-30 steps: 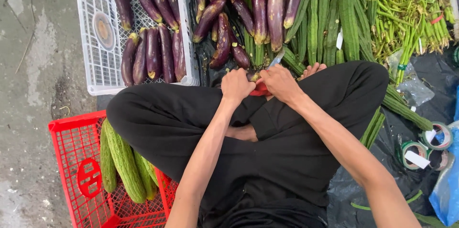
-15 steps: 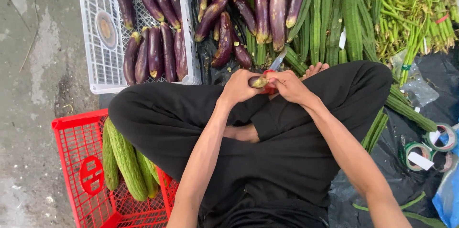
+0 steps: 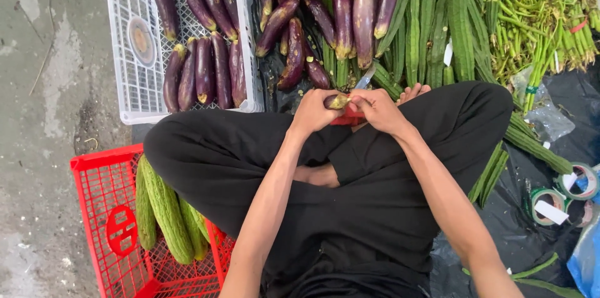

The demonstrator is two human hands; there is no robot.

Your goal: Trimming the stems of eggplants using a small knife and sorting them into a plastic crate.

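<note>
left hand [image 3: 310, 109] gripping eggplant [image 3: 337, 101], fingers clamped | right hand [image 3: 377, 108] closing fingers on knife [image 3: 364, 78] | white crate [image 3: 134, 95] at 10 o'clock

A white crate [image 3: 247, 35] holds purple eggplants [image 3: 203, 67]; a red crate [image 3: 103, 210] holds bitter gourds [image 3: 165, 207]. Ridged gourds [image 3: 462, 29], long beans [image 3: 537, 10], tape rolls [image 3: 550, 201] lie nearby.

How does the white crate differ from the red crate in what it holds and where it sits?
The white crate holds purple eggplants, while the red crate holds green ridged gourds. The white crate lies beyond the person's knee, and the red crate lies nearer, beside the thigh. Both are plastic lattice crates on the ground.
</note>
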